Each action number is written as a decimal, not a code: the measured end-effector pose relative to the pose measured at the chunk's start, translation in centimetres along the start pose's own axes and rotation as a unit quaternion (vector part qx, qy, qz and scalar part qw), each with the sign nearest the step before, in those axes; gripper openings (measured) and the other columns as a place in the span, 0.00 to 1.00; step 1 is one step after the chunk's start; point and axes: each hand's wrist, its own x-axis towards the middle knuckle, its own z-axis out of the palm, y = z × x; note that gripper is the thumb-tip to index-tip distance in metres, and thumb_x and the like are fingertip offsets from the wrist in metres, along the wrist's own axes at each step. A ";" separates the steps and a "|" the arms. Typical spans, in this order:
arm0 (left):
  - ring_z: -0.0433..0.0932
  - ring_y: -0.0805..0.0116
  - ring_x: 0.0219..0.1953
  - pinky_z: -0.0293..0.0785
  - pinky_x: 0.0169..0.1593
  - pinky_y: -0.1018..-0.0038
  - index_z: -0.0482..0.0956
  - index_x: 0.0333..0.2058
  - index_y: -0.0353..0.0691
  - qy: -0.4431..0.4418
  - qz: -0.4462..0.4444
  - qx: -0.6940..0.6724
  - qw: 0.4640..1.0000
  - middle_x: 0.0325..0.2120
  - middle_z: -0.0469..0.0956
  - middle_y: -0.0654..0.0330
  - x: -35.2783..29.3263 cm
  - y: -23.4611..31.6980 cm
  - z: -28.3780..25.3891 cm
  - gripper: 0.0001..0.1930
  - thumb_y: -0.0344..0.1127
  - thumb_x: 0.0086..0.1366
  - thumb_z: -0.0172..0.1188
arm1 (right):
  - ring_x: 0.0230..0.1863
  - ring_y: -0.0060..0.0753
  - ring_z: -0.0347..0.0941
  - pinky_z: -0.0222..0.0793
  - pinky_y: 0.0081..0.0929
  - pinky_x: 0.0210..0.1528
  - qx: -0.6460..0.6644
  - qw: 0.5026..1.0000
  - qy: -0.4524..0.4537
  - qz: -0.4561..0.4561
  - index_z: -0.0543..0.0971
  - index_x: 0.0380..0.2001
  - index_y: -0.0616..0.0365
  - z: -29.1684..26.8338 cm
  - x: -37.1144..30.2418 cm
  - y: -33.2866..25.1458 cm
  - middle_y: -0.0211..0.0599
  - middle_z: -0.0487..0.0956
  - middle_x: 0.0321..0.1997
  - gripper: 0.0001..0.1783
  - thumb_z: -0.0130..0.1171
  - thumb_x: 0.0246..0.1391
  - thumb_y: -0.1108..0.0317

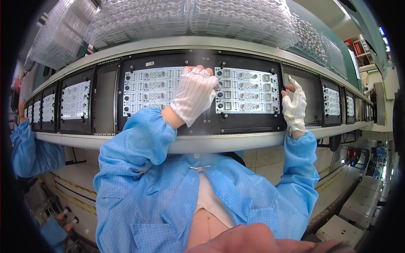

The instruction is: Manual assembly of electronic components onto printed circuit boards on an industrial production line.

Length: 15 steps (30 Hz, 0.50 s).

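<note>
1. Just past the near metal rail, the right hand hangs loosely spread at the black pallet's right edge.
2. The left hand curls over the left circuit-board panel; I can't tell whether it grips anything.
3. The right circuit-board panel lies alongside.
4. Beyond, clear plastic trays stand stacked.

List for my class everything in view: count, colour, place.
Tray stacks: several, clear, along the top.
Circuit-board panels: many, white, two at centre, others to both sides.
Board carriers: several, black, in a row.
Rails: two, pale, before and behind the carriers.
Co-worker's sleeve: one, blue, far left.
Lit equipment: count unclear, dark with red lights, lower right.
Smock: one, checked blue, bottom centre.
Left hand: one, white-gloved, between the central panels, partly covering the left.
Right hand: one, white-gloved, by the right central panel.
</note>
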 end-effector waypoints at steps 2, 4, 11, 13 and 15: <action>0.73 0.61 0.39 0.66 0.48 0.61 0.81 0.30 0.48 -0.002 0.010 0.000 1.000 0.30 0.76 0.63 0.2 0.0 0.0 0.08 0.36 0.50 0.69 | 0.48 0.44 0.75 0.69 0.42 0.55 0.013 1.000 0.027 -0.005 0.75 0.59 0.49 0.3 -0.6 0.2 0.33 0.83 0.41 0.30 0.66 0.51 0.73; 0.73 0.61 0.38 0.66 0.48 0.61 0.80 0.30 0.49 -0.004 0.020 0.001 1.000 0.30 0.76 0.63 0.3 -0.1 -0.3 0.07 0.33 0.50 0.68 | 0.48 0.43 0.75 0.69 0.42 0.55 0.020 0.999 0.035 -0.011 0.75 0.59 0.49 0.8 -0.7 0.1 0.33 0.83 0.40 0.29 0.66 0.51 0.72; 0.75 0.58 0.43 0.67 0.51 0.58 0.81 0.40 0.49 -0.001 0.080 0.051 0.995 0.40 0.76 0.59 1.2 0.7 -0.7 0.15 0.27 0.52 0.62 | 0.48 0.41 0.75 0.68 0.41 0.56 0.045 0.997 0.055 0.014 0.77 0.56 0.50 1.7 -0.8 0.2 0.30 0.83 0.39 0.26 0.67 0.52 0.69; 0.75 0.57 0.45 0.67 0.54 0.53 0.79 0.41 0.49 -0.020 0.107 0.111 0.988 0.44 0.77 0.58 1.0 1.0 0.0 0.14 0.30 0.53 0.61 | 0.48 0.41 0.75 0.68 0.41 0.56 0.058 0.997 0.056 0.020 0.77 0.56 0.50 1.8 -0.8 0.1 0.30 0.83 0.39 0.26 0.67 0.52 0.69; 0.75 0.56 0.45 0.67 0.55 0.52 0.79 0.41 0.49 -0.022 0.114 0.118 0.986 0.44 0.77 0.57 1.1 0.9 0.1 0.15 0.30 0.53 0.61 | 0.47 0.41 0.75 0.68 0.41 0.56 0.064 0.996 0.061 0.023 0.77 0.55 0.50 2.1 -0.7 0.0 0.29 0.84 0.39 0.25 0.67 0.52 0.69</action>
